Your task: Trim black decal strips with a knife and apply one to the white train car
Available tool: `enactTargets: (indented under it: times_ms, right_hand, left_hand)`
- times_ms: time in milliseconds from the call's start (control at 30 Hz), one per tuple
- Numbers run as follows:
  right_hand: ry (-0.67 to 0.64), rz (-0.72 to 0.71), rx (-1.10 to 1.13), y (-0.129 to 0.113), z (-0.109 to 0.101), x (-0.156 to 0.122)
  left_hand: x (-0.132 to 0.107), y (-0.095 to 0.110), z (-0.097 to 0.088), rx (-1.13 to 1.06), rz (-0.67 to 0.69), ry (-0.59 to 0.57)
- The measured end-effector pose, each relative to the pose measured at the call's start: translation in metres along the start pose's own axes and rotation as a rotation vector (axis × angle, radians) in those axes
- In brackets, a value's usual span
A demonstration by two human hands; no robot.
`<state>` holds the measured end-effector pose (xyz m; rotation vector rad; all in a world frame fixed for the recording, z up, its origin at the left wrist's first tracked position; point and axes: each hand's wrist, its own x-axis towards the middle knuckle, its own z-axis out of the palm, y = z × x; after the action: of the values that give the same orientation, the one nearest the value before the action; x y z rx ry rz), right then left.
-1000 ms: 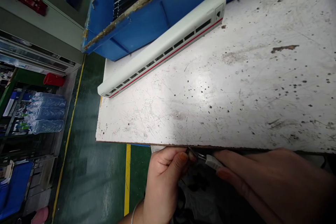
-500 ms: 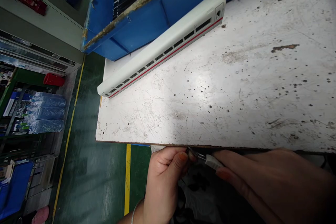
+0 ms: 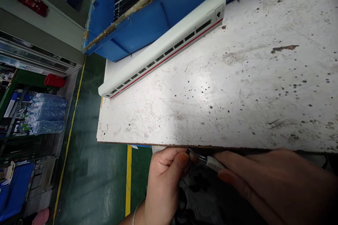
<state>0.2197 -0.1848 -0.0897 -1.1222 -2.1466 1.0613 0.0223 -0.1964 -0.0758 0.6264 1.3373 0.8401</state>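
Just past the table's front edge, my left hand (image 3: 167, 179) is closed, thumb against fingers, pinching a small dark piece (image 3: 188, 151) that is mostly hidden. My right hand (image 3: 271, 177) grips a small hand tool with a whitish handle (image 3: 214, 164). Its thin metal tip points left and meets the fingertips of my left hand; the tool's exact kind is unclear. On the table lies a white model train car body (image 3: 161, 49) with dark windows and a red stripe, slanting beside a blue bin, touched by neither hand.
A blue bin (image 3: 142, 28) with dark, white-striped pieces stands at the back of the scuffed white table (image 3: 237, 88). Left of the table runs a green floor (image 3: 97, 168) with yellow lines. Shelving with wrapped bottles (image 3: 47, 112) and a red bucket (image 3: 54, 80) stands beyond.
Both hands stay almost in place. The tool's metal tip has shifted slightly at my left fingertips. The train car body and bin lie as before.
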Motion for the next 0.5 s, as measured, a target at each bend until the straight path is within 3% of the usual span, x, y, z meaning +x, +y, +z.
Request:
enactTargets:
  times_ms: [367, 500]
  right_hand:
    - [-0.014, 0.034, -0.042, 0.0004, 0.0020, -0.0009]
    - [-0.104, 0.046, 0.050, 0.0009, -0.0004, -0.0037]
  left_hand:
    - [-0.0007, 0.0020, 0.0006, -0.005, -0.006, -0.011]
    - [-0.0001, -0.0003, 0.0002, -0.015, -0.002, -0.006]
